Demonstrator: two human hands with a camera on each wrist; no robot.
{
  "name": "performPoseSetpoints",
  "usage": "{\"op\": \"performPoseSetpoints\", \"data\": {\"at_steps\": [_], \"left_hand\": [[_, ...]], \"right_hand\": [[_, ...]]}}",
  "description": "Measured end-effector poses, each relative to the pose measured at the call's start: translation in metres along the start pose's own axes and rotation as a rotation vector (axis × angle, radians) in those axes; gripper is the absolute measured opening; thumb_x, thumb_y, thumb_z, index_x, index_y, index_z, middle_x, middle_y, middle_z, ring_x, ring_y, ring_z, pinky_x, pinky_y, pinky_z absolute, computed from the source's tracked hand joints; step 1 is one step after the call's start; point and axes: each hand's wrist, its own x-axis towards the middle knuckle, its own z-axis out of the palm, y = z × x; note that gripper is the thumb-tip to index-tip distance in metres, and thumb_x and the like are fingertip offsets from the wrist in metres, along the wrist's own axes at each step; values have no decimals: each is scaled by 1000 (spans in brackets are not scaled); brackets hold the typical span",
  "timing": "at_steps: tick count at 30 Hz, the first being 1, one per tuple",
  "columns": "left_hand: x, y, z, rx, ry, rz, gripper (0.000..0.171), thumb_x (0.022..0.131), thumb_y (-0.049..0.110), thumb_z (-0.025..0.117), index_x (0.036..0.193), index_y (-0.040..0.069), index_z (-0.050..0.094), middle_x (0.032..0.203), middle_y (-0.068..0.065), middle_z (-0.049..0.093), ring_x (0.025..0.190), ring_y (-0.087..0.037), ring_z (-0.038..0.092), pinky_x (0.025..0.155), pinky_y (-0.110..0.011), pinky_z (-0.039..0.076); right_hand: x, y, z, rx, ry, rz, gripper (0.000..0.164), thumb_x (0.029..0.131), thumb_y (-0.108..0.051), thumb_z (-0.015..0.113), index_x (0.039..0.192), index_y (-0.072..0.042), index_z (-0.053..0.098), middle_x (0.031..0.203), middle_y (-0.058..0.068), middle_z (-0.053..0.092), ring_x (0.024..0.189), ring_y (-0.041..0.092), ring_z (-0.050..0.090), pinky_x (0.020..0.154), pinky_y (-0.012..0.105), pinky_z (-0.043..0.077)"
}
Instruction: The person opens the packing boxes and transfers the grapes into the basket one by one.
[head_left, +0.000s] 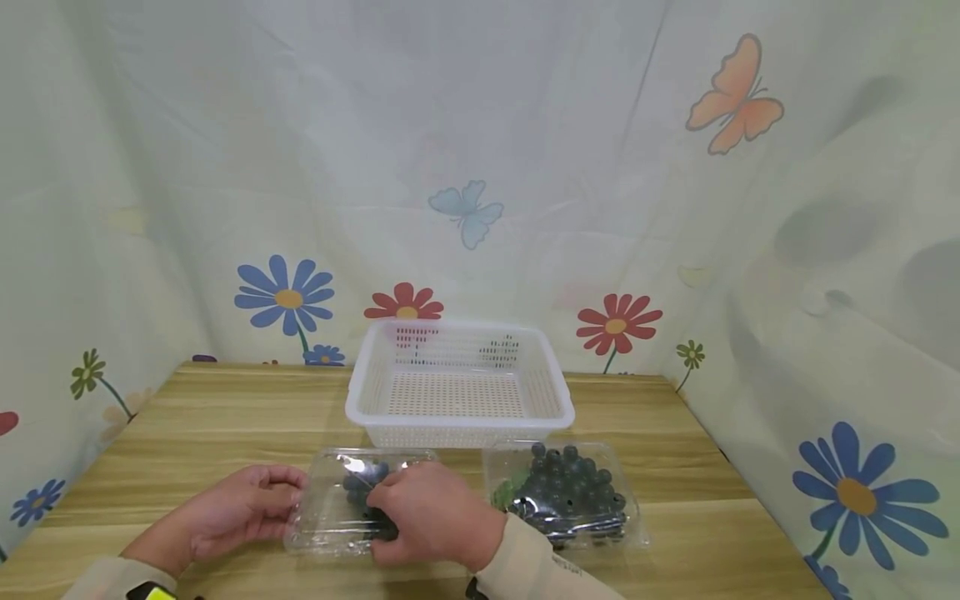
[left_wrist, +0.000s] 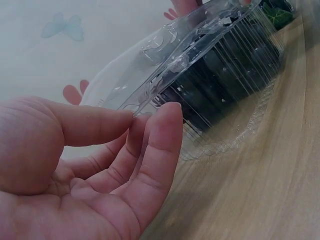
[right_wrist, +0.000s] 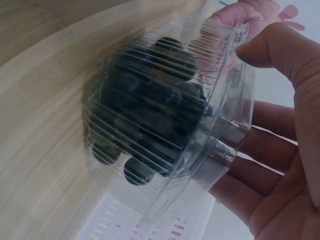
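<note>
A clear plastic clamshell box (head_left: 324,504) with dark grapes (head_left: 360,482) inside stands on the table between both hands. My left hand (head_left: 238,512) is at its left end; in the left wrist view the thumb and forefinger pinch the rim of the box (left_wrist: 150,85). My right hand (head_left: 442,518) reaches over the right part and covers some of the grapes in the head view. From the right wrist view, its thumb lies on the box's edge (right_wrist: 239,37) and the other fingers bend over the lid, gripping it. The lid appears down over the grapes.
A second clear box (head_left: 626,492) of dark grapes with a green leaf (head_left: 507,493) stands to the right of the right hand. Behind both boxes is a white perforated basket (head_left: 459,422) with nothing in it. A flower-printed curtain (head_left: 480,125) encloses the wooden table (head_left: 255,417).
</note>
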Motion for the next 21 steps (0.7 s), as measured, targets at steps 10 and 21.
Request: {"op": "performPoseSetpoints", "data": {"at_steps": [10, 21], "left_hand": [[1, 0, -3, -22, -25, -12, 18, 106, 6, 48, 121, 7, 59, 109, -3, 69, 101, -15, 69, 93, -34, 60], [3, -1, -1, -32, -39, 4, 20, 106, 4, 46, 120, 8, 59, 110, -3, 71, 103, -17, 70, 93, -34, 60]], "right_hand": [[2, -2, 1, -80, -18, -20, 26, 79, -53, 73, 82, -29, 64, 76, -18, 63, 61, 0, 56, 53, 18, 42], [4, -4, 0, -114, -20, -21, 27, 78, -53, 73, 83, -29, 64, 74, -17, 63, 60, 0, 56, 51, 19, 39]]}}
